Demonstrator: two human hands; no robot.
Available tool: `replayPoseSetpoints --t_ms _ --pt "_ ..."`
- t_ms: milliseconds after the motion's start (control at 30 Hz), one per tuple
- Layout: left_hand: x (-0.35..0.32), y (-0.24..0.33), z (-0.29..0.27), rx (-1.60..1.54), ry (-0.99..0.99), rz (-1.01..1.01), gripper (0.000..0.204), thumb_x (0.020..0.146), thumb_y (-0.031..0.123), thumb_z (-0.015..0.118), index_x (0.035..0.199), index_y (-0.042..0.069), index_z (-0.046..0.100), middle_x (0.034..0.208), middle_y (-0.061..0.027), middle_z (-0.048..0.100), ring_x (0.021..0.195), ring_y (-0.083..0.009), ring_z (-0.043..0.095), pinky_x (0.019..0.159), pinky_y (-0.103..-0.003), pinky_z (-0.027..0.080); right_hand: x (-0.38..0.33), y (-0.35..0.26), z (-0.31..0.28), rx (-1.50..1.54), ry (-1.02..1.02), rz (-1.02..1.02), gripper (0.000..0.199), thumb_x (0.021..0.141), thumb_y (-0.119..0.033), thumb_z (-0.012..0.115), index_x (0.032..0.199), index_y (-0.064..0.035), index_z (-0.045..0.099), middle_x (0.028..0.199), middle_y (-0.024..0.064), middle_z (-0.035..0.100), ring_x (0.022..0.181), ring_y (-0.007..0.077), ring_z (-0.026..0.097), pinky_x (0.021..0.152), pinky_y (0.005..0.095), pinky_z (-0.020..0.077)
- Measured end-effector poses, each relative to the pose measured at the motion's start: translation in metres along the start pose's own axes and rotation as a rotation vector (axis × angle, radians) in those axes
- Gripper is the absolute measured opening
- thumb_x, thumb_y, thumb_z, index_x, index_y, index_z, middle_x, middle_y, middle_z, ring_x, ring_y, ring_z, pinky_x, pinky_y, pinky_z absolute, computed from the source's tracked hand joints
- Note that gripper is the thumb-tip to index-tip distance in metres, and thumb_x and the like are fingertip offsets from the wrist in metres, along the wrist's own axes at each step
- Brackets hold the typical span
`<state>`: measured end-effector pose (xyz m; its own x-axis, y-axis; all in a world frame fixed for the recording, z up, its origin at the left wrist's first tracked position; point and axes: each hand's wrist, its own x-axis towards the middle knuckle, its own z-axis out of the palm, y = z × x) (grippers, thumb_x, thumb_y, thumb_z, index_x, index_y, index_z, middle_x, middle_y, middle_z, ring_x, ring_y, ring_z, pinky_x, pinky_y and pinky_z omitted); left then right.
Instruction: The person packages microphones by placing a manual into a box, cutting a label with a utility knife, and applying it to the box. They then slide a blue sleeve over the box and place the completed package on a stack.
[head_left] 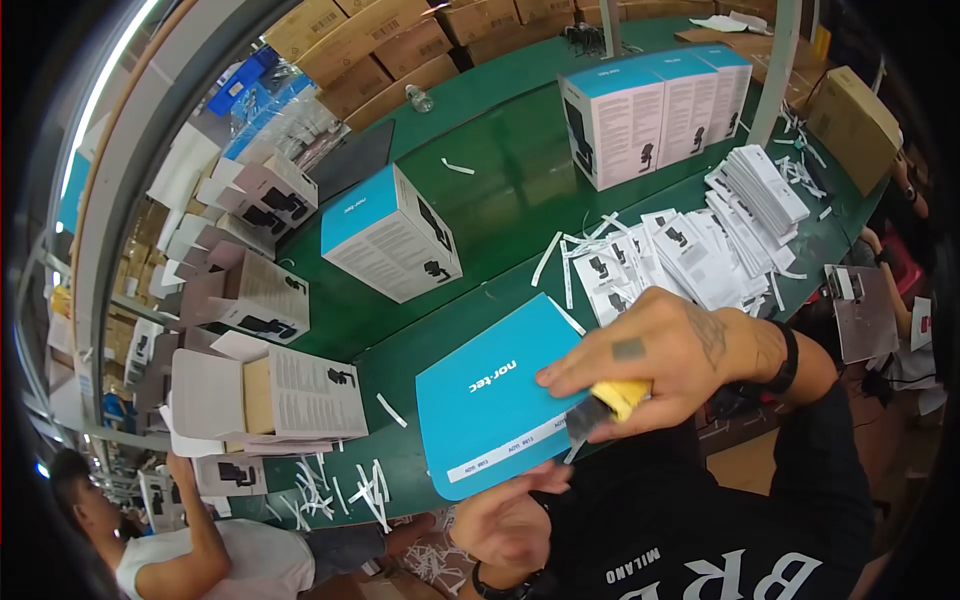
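Observation:
In front of me lies a blue-topped carton (495, 385), tilted toward me, with a white printed strip (508, 450) along its near edge. My right hand (670, 350) is closed round a short yellow-wrapped tool (622, 396) with a flat grey end; its exact kind is unclear. The grey end is beside the strip's right end, and the thumb and fingers reach over the carton's right side. My left hand (510, 525) is below the carton's near edge, fingertips by that edge. Motion smears it, so its grip cannot be made out.
Another blue-topped carton (390, 235) stands on the green table (500, 190), with a row of them (655, 115) farther back. Open cartons (300, 390) line the left side. Leaflets (700, 250) pile up at right; paper strips (370, 490) are scattered about. A co-worker (220, 550) sits at lower left.

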<state>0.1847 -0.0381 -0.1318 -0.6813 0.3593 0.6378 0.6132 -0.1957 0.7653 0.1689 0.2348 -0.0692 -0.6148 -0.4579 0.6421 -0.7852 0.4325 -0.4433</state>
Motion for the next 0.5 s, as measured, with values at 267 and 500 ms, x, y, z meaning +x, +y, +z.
replayPoseSetpoints --t_ms 267,500 --pt "0.009 0.01 0.016 -0.517 0.085 -0.829 0.045 0.11 0.029 0.042 0.133 -0.01 0.047 0.111 -0.0286 0.069 0.091 -0.0392 0.075 0.071 -0.044 0.064 -0.04 -0.019 0.011 -0.212 -0.056 -0.017 0.044 0.079 -0.025 0.083 0.115 -0.004 0.07 0.109 0.0078 0.073 0.067 0.0211 0.069 0.053 0.0315 0.0548" --pt "-0.013 -0.02 0.052 -0.486 0.091 -0.629 0.046 0.112 0.029 0.039 0.138 -0.008 0.044 0.114 -0.0269 0.069 0.09 -0.034 0.075 0.071 -0.038 0.062 -0.06 -0.053 -0.013 -0.315 -0.04 0.47 0.047 0.084 -0.02 0.08 0.126 -0.0064 0.065 0.102 0.0075 0.069 0.064 0.0219 0.066 0.051 0.0331 0.0519"
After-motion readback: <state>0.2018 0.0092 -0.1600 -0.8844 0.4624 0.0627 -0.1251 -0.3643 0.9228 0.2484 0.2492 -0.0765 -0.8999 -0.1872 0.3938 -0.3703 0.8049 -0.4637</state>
